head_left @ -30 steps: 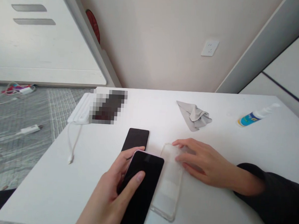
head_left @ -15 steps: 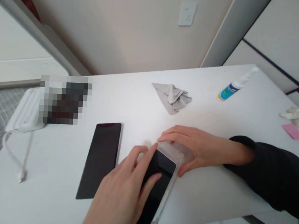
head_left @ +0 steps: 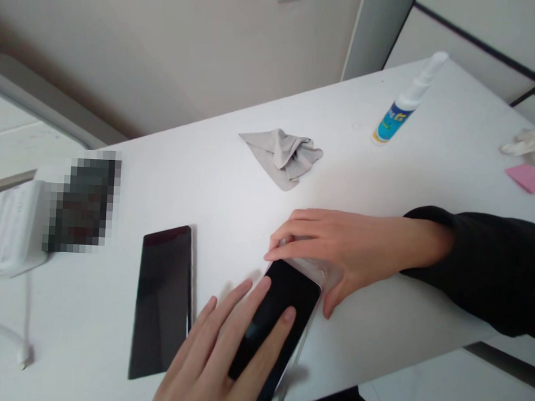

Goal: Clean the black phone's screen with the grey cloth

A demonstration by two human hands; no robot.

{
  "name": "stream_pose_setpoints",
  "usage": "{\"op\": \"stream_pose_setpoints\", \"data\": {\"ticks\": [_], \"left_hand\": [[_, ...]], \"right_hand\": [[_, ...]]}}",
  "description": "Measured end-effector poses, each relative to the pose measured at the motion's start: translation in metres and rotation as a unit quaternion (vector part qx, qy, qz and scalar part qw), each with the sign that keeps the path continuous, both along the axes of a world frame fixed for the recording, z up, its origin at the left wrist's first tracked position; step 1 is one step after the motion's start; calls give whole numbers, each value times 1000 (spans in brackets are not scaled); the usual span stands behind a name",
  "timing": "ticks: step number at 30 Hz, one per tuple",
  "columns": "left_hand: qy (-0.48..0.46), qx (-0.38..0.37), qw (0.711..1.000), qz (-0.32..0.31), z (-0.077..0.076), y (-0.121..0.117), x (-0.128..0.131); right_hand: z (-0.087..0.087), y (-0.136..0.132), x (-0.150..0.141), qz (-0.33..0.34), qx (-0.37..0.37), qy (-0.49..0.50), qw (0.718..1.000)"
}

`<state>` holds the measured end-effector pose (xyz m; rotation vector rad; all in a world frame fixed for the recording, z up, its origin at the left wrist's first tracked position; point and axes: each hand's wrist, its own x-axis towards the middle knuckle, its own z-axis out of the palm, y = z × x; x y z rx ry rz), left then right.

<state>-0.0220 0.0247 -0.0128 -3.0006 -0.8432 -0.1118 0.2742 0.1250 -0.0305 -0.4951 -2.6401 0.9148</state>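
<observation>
A black-screened phone [head_left: 296,283] lies at a slant in a clear case [head_left: 314,267] near the table's front edge. My left hand [head_left: 217,353] holds the phone from the lower left, its fingers along the left side and its thumb on the screen. At the far end, my right hand [head_left: 328,236] grips the top of the case, fingertips at the left corner and thumb by the right one. The phone's lower end is partly hidden behind my left hand. To the left, a second dark-screened phone or tablet [head_left: 161,302] lies face up.
A crumpled grey cloth [head_left: 283,156] lies beyond my hands. Behind it to the right stands a spray bottle [head_left: 397,114]. A crumpled white tissue [head_left: 533,145] and a pink slip [head_left: 529,178] sit far right. At left is a white device [head_left: 15,229] with a cable [head_left: 27,313] beside a blurred-out item [head_left: 83,206].
My view has tilted and shifted. More of the phone now sits inside the clear case, and its top edge is closer to the case's end. My left fingers have spread further over the screen.
</observation>
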Motion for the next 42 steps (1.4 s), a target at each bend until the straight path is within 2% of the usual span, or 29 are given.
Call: {"op": "stream_pose_setpoints", "data": {"ticks": [3,16,25,30,34,42], "left_hand": [[29,11,999,-28,-5,-8,-6],[-4,15,999,44,-12,-21,19],[-20,12,999,47,-11,-18,32],[-37,17,998,41,-16,-19,36],[-13,35,998,43,-18,-19,41],[45,60,997,19,-11,-14,43]], "right_hand": [[0,0,1,0,19,9,1000],[-2,1,-4,-2,4,29,1000],[-12,-3,-5,2,21,43,999],[-13,-3,-7,-3,37,47,998],[-14,-4,-7,-7,51,51,997],[-11,-4,-6,-7,59,47,997]]}}
